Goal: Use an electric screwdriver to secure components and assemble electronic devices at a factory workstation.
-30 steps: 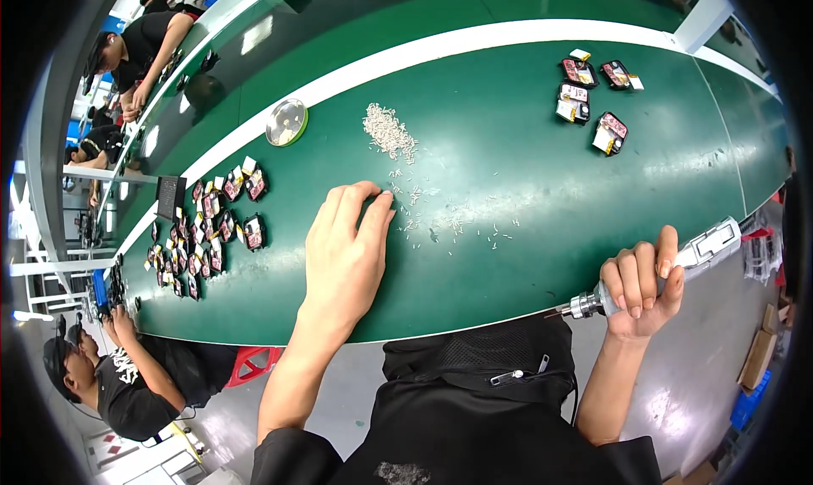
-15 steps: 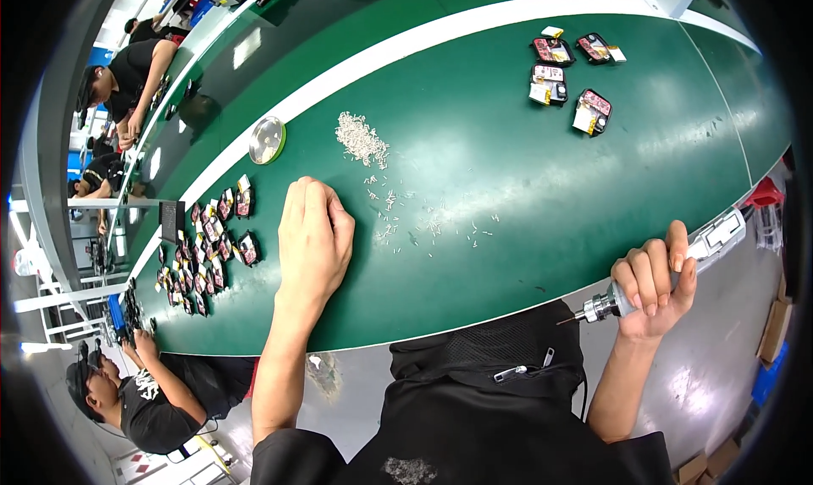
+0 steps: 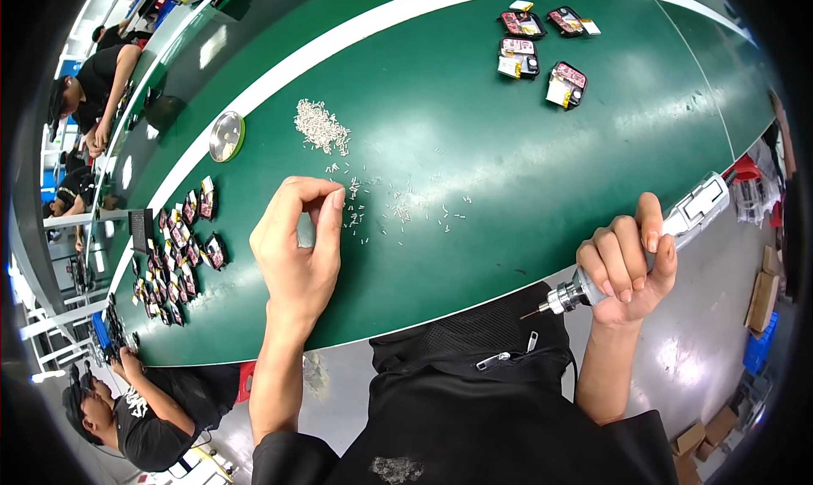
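Near scattered screws (image 3: 398, 210), left hand (image 3: 298, 248) pinching; right hand (image 3: 627, 265) gripping screwdriver (image 3: 677, 227)

Your left hand (image 3: 298, 248) and right hand (image 3: 628, 265) are bare, with no gloves, rings or watch, and both forearms are uncovered up to the elbow. You wear a black top with short sleeves. A black bag (image 3: 474, 358) sits at your front, with a silver zip pull and a small metal clip.
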A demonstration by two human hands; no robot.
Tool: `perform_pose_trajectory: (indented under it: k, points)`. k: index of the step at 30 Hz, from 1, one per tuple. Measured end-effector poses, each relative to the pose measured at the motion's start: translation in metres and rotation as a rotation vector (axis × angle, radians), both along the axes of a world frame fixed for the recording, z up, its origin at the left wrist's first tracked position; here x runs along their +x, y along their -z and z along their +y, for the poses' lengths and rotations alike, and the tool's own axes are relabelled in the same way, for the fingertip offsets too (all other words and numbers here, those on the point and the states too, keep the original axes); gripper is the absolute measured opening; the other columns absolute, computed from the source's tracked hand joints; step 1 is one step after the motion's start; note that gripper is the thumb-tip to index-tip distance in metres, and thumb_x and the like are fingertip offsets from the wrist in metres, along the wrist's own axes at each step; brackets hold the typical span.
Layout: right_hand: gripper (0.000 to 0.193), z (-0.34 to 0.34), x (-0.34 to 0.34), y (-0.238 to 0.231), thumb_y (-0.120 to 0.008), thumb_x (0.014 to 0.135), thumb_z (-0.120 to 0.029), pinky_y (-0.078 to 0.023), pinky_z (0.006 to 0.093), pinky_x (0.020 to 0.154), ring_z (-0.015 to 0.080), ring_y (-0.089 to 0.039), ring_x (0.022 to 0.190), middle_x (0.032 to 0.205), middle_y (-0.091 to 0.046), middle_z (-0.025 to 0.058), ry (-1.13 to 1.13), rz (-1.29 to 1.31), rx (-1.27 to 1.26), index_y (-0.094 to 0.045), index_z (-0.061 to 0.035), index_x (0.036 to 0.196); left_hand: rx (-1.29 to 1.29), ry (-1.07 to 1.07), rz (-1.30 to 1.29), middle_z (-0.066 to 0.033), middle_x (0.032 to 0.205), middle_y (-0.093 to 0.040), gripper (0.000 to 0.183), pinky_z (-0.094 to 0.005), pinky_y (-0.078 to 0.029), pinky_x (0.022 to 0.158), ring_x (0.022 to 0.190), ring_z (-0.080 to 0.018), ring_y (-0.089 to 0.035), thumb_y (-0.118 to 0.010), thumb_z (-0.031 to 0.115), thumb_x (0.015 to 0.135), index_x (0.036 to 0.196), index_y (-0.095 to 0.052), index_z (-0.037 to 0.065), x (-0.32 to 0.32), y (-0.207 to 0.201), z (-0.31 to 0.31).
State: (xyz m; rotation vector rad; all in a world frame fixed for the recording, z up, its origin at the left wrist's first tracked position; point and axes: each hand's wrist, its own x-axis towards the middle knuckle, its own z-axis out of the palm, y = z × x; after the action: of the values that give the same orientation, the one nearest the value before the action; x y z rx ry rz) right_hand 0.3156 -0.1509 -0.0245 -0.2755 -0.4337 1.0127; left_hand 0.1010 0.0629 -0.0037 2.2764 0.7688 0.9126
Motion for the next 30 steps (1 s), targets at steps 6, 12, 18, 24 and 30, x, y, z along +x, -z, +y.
perform_pose_trajectory:
  k: [6,12,18,24,30]
  points:
    - [0.017,0.005,-0.005,-0.001,-0.049,0.096,-0.023,-0.04,0.0268,0.051,0.0078,-0.043,0.043,0.053,-0.041,-0.0032,-0.048,0.006,0.034,-0.042,-0.0107,0.087,-0.176,-0.061,0.015,-0.004,0.07,-0.052,0.011,-0.023,-0.04,0.058,0.061,-0.0092,-0.047,-0.054,0.004,0.092,0.083,-0.052,-0.002,-0.006,0.004,-0.01]
    - [0.018,0.021,-0.017,-0.023,-0.042,0.099,-0.028,-0.04,0.0271,0.053,0.0084,-0.042,0.044,0.055,-0.041,-0.0036,0.148,0.038,0.084,-0.047,-0.0111,0.093,-0.952,0.275,-0.329,-0.0094,0.082,-0.058,0.009,-0.0218,-0.042,0.061,0.07,-0.0108,-0.053,-0.056,0.006,0.092,0.088,-0.054,-0.002,0.009,-0.008,-0.069]
    - [0.021,0.03,-0.029,-0.056,-0.048,0.096,-0.025,-0.04,0.027,0.054,0.0107,-0.042,0.044,0.052,-0.04,-0.0002,0.233,0.034,0.095,-0.048,-0.0066,0.088,-1.363,0.452,-0.568,-0.0145,0.081,-0.058,0.014,-0.0227,-0.041,0.058,0.067,-0.0121,-0.052,-0.052,0.01,0.094,0.089,-0.052,-0.003,0.02,0.001,-0.101]
    - [0.02,0.026,-0.029,-0.061,-0.053,0.093,-0.025,-0.04,0.0262,0.052,0.0102,-0.043,0.041,0.051,-0.043,-0.0007,0.251,-0.013,0.07,-0.049,-0.0075,0.085,-1.402,0.471,-0.581,-0.0142,0.079,-0.056,0.023,-0.0232,-0.038,0.055,0.065,-0.0115,-0.048,-0.046,0.017,0.098,0.086,-0.05,-0.002,0.026,-0.004,-0.112]
    - [0.02,0.024,-0.026,-0.058,-0.053,0.094,-0.025,-0.04,0.0263,0.052,0.0101,-0.043,0.041,0.051,-0.042,-0.0008,0.238,-0.02,0.05,-0.049,-0.0077,0.085,-1.358,0.461,-0.531,-0.0125,0.079,-0.056,0.025,-0.0224,-0.037,0.055,0.064,-0.0101,-0.046,-0.045,0.017,0.099,0.083,-0.05,-0.001,0.029,-0.003,-0.112]
